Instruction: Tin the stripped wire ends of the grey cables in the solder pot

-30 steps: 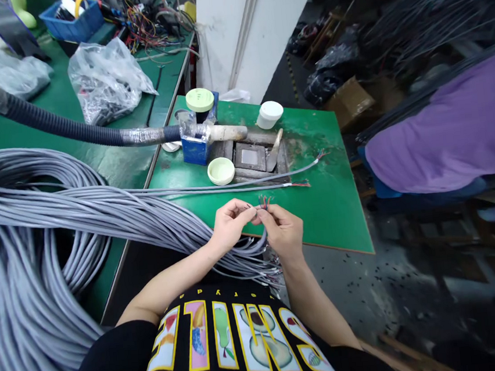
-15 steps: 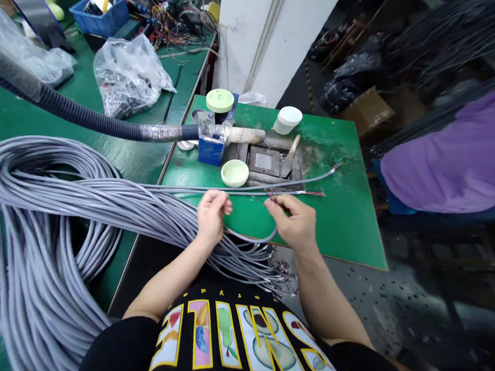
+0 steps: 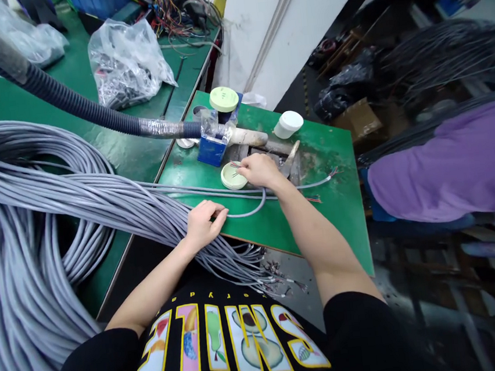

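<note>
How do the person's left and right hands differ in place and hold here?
The right hand reaches out to the pale green dish; the left hand is nearer the body, by the gray cable bundle.

The right hand pinches wire ends that point over the dish; the left hand's fingers are curled, and whether they grip a cable is unclear.

Both hands are bare.

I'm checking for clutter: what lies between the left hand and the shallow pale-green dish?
In the head view, two gray cables cross the green tabletop between the left hand and the pale-green dish.
</note>
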`<state>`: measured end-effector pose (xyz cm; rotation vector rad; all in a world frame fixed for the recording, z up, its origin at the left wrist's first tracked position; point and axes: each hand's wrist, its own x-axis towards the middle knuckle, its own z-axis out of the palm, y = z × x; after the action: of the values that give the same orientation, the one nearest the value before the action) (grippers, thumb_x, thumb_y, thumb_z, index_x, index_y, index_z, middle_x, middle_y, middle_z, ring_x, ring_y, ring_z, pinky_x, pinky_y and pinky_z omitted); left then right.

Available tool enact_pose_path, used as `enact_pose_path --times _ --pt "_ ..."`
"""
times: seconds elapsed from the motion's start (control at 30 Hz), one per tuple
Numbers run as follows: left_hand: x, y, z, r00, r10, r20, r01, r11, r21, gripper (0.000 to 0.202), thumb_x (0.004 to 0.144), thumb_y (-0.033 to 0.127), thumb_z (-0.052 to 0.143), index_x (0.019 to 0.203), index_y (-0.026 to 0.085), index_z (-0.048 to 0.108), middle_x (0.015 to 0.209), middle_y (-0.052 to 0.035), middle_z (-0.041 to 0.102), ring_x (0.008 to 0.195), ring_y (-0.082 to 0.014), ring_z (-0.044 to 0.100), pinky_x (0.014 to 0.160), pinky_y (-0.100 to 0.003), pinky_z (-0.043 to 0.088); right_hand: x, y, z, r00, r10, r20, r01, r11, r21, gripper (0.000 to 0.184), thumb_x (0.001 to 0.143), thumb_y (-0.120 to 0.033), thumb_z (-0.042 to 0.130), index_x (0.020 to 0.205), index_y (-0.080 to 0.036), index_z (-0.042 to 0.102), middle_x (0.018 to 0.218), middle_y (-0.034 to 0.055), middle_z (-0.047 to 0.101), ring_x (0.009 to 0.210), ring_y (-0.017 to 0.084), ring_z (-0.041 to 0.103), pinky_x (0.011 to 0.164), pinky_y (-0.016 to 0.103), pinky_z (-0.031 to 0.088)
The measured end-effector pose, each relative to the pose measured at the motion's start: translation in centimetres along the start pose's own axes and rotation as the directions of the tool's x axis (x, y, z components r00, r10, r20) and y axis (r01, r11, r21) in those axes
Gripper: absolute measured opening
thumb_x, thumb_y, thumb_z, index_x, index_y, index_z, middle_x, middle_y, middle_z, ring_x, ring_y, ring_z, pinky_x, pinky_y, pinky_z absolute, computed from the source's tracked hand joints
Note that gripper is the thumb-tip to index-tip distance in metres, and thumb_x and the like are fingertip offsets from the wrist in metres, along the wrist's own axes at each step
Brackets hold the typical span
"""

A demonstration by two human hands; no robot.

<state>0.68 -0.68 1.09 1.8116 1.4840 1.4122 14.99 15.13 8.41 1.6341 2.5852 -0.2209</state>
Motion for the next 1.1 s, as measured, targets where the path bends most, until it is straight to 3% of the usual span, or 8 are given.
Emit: enact_pose_path --times 0.33,0.47,0.6,0.73,0.9,1.1 --pt "-0.1 -0.1 0.0 1.000 0.006 0.019 -0.006 1.000 0.021 0.019 0.086 0.030 0.053 0.075 0.019 0.064 0.066 -0.0034 0.063 0.063 -0.0146 0.054 0.064 -0.029 0.041 0.6 -0.9 -0.2 0.999 0.003 0.053 0.001 0.998 -0.070 0.018 0.084 -0.026 0.057 0.083 -0.020 0.074 0.089 0.0096 0.072 0.085 0.025 0.064 0.067 0.029 0.040" --pt "-0.2 -0.3 0.1 0.999 0.032 0.001 -0.033 0.999 0.041 0.018 0.087 0.029 0.053 0.076 0.019 0.064 0.066 -0.0032 0.064 0.063 -0.0143 0.054 0.064 -0.028 0.041 -0.2 1.3 -1.3 0.998 0.041 -0.048 -0.041 0.999 0.015 0.021 0.085 -0.030 0.057 0.083 -0.018 0.074 0.085 0.0081 0.072 0.080 0.024 0.063 0.065 0.029 0.039" --pt "-0.2 -0.4 0.1 0.999 0.053 -0.005 -0.053 0.998 0.026 0.017 0.087 0.028 0.054 0.075 0.019 0.064 0.068 -0.0035 0.065 0.064 -0.0144 0.055 0.065 -0.028 0.042 -0.7 5.4 -1.6 0.952 0.256 -0.169 -0.248 0.966 0.069 0.023 0.084 -0.030 0.058 0.080 -0.014 0.074 0.078 0.0093 0.070 0.075 0.024 0.062 0.065 0.030 0.041" --pt "-0.3 -0.5 0.2 0.999 0.049 -0.008 -0.049 0.998 0.042 0.018 0.087 0.028 0.054 0.075 0.019 0.064 0.066 -0.0029 0.065 0.063 -0.0142 0.055 0.064 -0.028 0.042 -0.2 8.5 0.0 0.898 0.412 -0.155 -0.404 0.911 0.079 0.021 0.083 -0.029 0.060 0.080 -0.014 0.074 0.082 0.0116 0.071 0.081 0.026 0.063 0.069 0.031 0.043" --pt "-0.2 -0.6 0.2 0.997 0.073 -0.011 -0.073 0.996 0.055 0.017 0.087 0.028 0.054 0.076 0.019 0.064 0.066 -0.0027 0.064 0.062 -0.0139 0.055 0.063 -0.028 0.042 0.5 9.7 1.9 0.875 0.468 -0.123 -0.457 0.883 0.111 0.021 0.082 -0.031 0.060 0.082 -0.016 0.075 0.088 0.0115 0.072 0.085 0.026 0.064 0.073 0.031 0.046" --pt "-0.2 -0.6 0.3 0.997 0.080 -0.010 -0.079 0.995 0.064 0.016 0.086 0.027 0.054 0.075 0.019 0.063 0.065 -0.0026 0.064 0.062 -0.0138 0.054 0.063 -0.028 0.042 0.6 9.7 2.5 0.877 0.471 -0.100 -0.462 0.881 0.100 0.021 0.082 -0.031 0.059 0.078 -0.016 0.074 0.087 0.0128 0.071 0.088 0.027 0.064 0.077 0.032 0.047"
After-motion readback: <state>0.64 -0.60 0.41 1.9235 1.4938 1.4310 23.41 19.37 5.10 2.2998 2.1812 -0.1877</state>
